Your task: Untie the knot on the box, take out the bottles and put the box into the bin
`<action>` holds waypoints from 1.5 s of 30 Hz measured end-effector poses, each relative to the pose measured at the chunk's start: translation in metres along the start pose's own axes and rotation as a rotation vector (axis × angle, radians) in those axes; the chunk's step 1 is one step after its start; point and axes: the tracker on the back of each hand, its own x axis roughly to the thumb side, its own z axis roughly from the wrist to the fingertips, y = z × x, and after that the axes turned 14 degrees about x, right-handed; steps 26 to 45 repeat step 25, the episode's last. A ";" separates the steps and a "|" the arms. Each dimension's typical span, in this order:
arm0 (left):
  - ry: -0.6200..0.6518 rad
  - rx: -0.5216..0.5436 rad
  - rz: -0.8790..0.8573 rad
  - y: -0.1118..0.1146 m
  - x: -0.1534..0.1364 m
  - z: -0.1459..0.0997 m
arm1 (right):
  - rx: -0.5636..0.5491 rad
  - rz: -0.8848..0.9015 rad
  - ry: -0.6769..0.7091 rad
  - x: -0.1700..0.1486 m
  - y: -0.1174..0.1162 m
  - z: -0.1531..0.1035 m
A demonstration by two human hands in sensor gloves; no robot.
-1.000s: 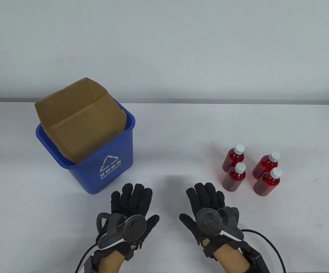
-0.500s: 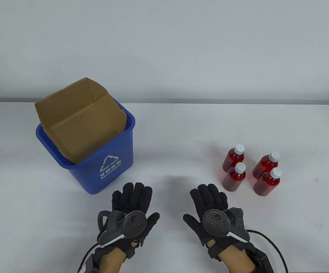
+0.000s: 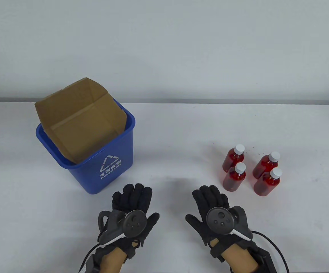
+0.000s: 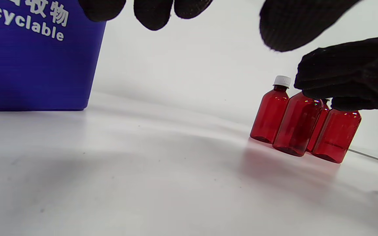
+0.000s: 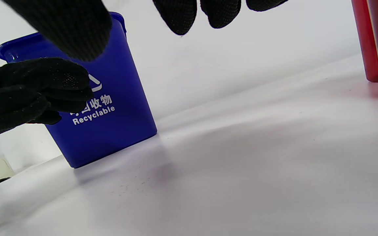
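Note:
The brown cardboard box (image 3: 79, 125) stands tilted in the blue recycling bin (image 3: 107, 167), its flaps open and its top above the rim. Several red bottles (image 3: 234, 177) with white caps stand upright in a cluster on the right; the left wrist view shows them (image 4: 269, 113) beyond my right hand. My left hand (image 3: 133, 199) hovers in front of the bin, fingers relaxed and empty. My right hand (image 3: 210, 199) hovers left of the bottles, also relaxed and holding nothing. The bin (image 5: 110, 108) fills the left of the right wrist view.
The white table (image 3: 176, 142) ends at a grey back edge (image 3: 210, 101) before a pale wall. Black cables (image 3: 269, 244) trail from my right wrist at the bottom edge. A thin cable (image 4: 369, 156) lies behind the bottles.
My right hand has drifted slightly right and toward the near edge. The left hand has barely moved. Box, bin and bottles are unchanged.

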 end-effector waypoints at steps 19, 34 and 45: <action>0.021 0.004 0.006 0.000 0.002 -0.002 | 0.007 -0.017 0.002 0.002 -0.002 0.000; 0.022 0.006 0.004 0.000 0.002 -0.002 | 0.015 -0.018 0.006 0.003 -0.003 0.000; 0.022 0.006 0.004 0.000 0.002 -0.002 | 0.015 -0.018 0.006 0.003 -0.003 0.000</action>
